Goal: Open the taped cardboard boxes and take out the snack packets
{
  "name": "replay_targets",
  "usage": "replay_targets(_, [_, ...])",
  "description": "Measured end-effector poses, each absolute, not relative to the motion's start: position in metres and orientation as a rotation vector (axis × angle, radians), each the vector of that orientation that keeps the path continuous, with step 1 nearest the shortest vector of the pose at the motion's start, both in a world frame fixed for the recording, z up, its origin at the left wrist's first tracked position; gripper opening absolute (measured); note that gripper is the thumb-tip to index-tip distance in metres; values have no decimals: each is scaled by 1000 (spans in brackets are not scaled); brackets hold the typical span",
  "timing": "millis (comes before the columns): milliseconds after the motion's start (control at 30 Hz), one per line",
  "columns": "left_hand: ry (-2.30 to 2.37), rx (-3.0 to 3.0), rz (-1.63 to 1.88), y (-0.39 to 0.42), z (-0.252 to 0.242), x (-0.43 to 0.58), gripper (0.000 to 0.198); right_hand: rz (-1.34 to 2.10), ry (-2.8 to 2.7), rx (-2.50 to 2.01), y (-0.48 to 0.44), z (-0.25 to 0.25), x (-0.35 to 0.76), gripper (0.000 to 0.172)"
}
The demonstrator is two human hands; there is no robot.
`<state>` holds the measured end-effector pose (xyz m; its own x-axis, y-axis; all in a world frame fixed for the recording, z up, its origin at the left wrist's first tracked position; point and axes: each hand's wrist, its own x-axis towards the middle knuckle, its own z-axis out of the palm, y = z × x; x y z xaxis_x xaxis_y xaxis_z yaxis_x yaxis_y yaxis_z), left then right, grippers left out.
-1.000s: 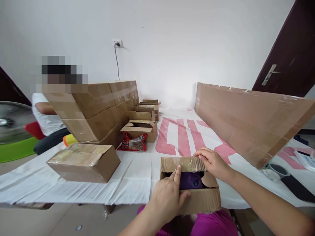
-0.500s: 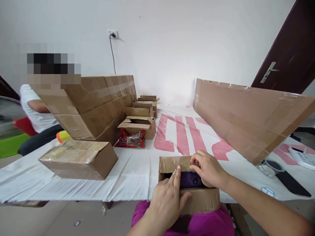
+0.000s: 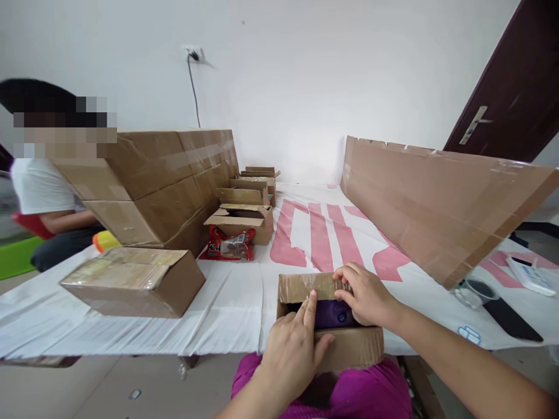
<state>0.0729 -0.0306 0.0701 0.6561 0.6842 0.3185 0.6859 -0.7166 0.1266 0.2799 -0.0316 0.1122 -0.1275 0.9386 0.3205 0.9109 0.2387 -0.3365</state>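
Near me, at the table's front edge, is a small cardboard box with its top flaps apart. Inside it lies a purple item with a small dark round mark; most of it is hidden. My left hand rests over the box's left side, index finger stretched onto the taped far flap and thumb spread on the near flap. At the right end of the far flap, my right hand pinches the cardboard edge between thumb and fingers.
A closed, taped cardboard box stands on the left of the white-covered table. Beyond it are a red snack packet, several open boxes and a stacked-box wall. A cardboard panel, clear cup and seated person flank the table.
The view has shifted slightly, so everything sits a little further left. The person at left has moved further left. My hands keep nearly the same hold on the box.
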Motion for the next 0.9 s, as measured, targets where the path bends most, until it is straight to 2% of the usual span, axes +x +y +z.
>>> replay_targets(100, [-1178,-2839,-545,-30,71,73,67,43,-2079,-1696,-28,113,279,13])
replay_targets(333, [-1203,-2846,-521,-28,72,75,66,46,-1983,-1676,-24,106,282,18])
replay_targets(533, [-1248,-2825,-468,-25,79,80,61,-49,-2106,-1694,-22,102,280,15])
replay_targets(633, [-1285,-2847,-412,-21,84,82,60,-15,-2047,-1703,-17,100,281,14])
replay_targets(733, [-1315,-2868,-349,-15,89,85,60,33,-2022,-1711,-10,99,284,21])
replay_targets(900, [-1336,-2854,-282,0,92,91,59,104,-2087,-1719,9,97,288,18])
